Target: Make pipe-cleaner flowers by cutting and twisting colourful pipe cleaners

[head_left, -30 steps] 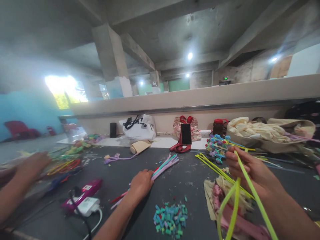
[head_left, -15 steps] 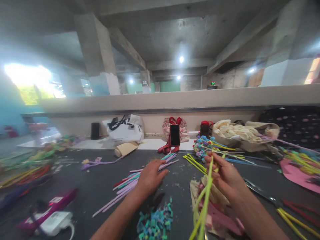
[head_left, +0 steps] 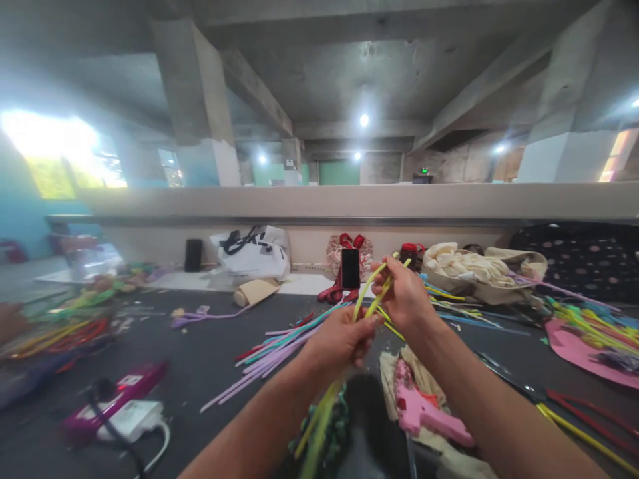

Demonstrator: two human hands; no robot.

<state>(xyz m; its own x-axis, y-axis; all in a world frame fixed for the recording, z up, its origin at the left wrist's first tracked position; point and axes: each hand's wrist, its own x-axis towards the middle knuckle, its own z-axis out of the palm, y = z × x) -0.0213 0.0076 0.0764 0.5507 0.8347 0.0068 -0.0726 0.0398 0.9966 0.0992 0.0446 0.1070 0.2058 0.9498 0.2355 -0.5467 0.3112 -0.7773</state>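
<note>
Both my hands are raised over the dark table (head_left: 200, 359) and closed round the same bundle of yellow-green pipe cleaners (head_left: 367, 299). My left hand (head_left: 339, 342) grips the bundle lower down. My right hand (head_left: 404, 296) pinches it higher up, near the top ends. The stems trail down toward me, blurred, below my left hand. Under my arms lie a pink glue gun (head_left: 419, 412) on a beige cloth and a heap of teal cut pieces, mostly hidden by my left forearm.
Loose pink, purple and teal pipe cleaners (head_left: 279, 349) fan across the table's middle. A phone (head_left: 350, 268) stands at the back beside bags and a dark jar. A purple device with a white charger (head_left: 122, 412) lies front left. More stems and a pink sheet (head_left: 584, 346) lie right.
My left hand left the loose pipe cleaners on the table and came up to grip the yellow-green bundle. My right hand lifted the bundle higher. The glue gun now shows.
</note>
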